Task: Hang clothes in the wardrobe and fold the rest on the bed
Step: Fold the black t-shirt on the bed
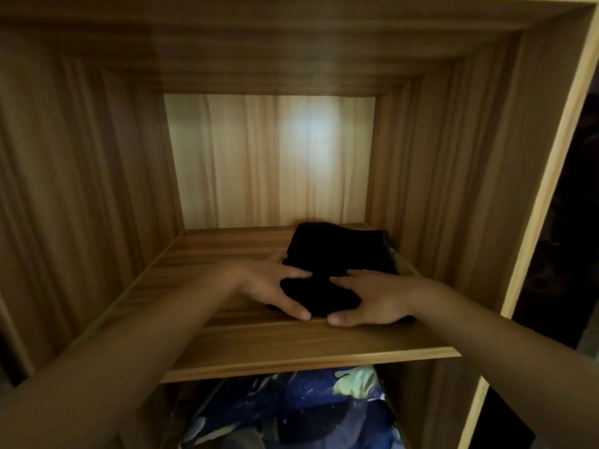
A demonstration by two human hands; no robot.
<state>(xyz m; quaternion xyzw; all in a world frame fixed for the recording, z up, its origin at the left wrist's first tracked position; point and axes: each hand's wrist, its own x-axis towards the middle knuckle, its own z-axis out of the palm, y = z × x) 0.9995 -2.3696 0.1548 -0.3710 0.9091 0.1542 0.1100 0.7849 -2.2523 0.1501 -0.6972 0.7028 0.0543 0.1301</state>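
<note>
From the head view, looking into the wardrobe (81, 163), a black folded garment (340, 251) lies on the wooden shelf (210, 254). It sits toward the right side, its far end close to the right rear corner and its near end just short of the front edge. As far as the dark cloth lets me judge, its long axis runs front to back, leaning slightly toward that corner. Both hands are on the near end. The left hand (272, 286) comes in from the left with its fingers spread over the top and its thumb against the front of the bundle. The right hand (372, 298) mirrors it from the right, and the two thumbs nearly meet at the front. Each grip is wide, with fairly straight fingers resting flat on the fabric rather than curled round it. The garment stretches away from both palms toward the back, so I'd guess any further push goes straight along that axis. Neither hand is clearly nearer, though the right one sits closer to the side wall. Below the shelf, a blue patterned fabric (291, 409) fills the lower compartment.
</note>
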